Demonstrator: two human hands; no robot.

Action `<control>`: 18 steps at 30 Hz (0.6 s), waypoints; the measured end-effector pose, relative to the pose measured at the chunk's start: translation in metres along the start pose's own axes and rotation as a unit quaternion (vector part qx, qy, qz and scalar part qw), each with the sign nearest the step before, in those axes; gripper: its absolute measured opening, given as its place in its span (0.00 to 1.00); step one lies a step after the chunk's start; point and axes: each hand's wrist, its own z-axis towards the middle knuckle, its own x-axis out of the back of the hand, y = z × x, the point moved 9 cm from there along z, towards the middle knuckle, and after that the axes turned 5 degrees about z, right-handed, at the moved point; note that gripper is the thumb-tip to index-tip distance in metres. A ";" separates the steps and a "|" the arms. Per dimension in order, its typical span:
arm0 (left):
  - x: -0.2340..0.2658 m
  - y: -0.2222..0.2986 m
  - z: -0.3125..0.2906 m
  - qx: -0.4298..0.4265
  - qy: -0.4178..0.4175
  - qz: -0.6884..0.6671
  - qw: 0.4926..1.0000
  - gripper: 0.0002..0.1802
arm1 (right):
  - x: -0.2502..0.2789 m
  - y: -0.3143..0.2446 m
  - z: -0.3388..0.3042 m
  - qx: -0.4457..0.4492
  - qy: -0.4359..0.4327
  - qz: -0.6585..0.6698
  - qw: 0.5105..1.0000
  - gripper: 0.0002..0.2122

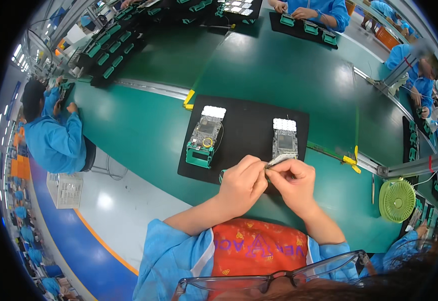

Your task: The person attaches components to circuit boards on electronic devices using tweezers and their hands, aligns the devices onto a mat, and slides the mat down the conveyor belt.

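My left hand (244, 181) and my right hand (295, 184) meet over the near edge of a black mat (249, 135). Between the right thumb and fingers is a thin pale grey piece (280, 160), its kind unclear. The left fingers are pinched at its near end; what they grip is hidden. Just beyond the hands lies a circuit board (285, 140) with white pads at its far end, its near end covered by my fingers. On the mat's left, another circuit board (206, 128) sits in a green frame (199, 156), with a yellow ring on it. Some green shows beside my left hand.
A green fan (397, 200) stands at the right, near a metal rail (369, 161) with yellow tape (352, 160). Black trays of green frames (110, 47) lie far left. Co-workers in blue sit across (324, 12), at left (58, 135) and at right.
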 end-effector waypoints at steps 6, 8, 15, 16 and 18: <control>-0.005 -0.005 -0.003 0.015 -0.019 0.000 1.000 0.08 | -0.002 -0.005 0.000 -0.003 -0.003 -0.009 1.000 0.03; -0.005 -0.010 -0.002 0.028 -0.027 -0.004 0.999 0.07 | 0.000 -0.004 0.003 -0.002 -0.005 -0.019 1.000 0.03; -0.010 -0.097 0.014 0.200 -0.043 -0.029 0.978 0.13 | 0.048 -0.007 0.017 0.028 0.075 -0.082 0.993 0.03; -0.007 -0.107 0.019 0.189 -0.031 0.002 0.982 0.16 | 0.056 -0.005 0.019 0.028 0.080 -0.084 0.993 0.03; -0.005 -0.120 0.026 0.200 -0.074 0.142 0.967 0.19 | 0.073 0.002 0.023 0.000 0.081 -0.253 0.964 0.04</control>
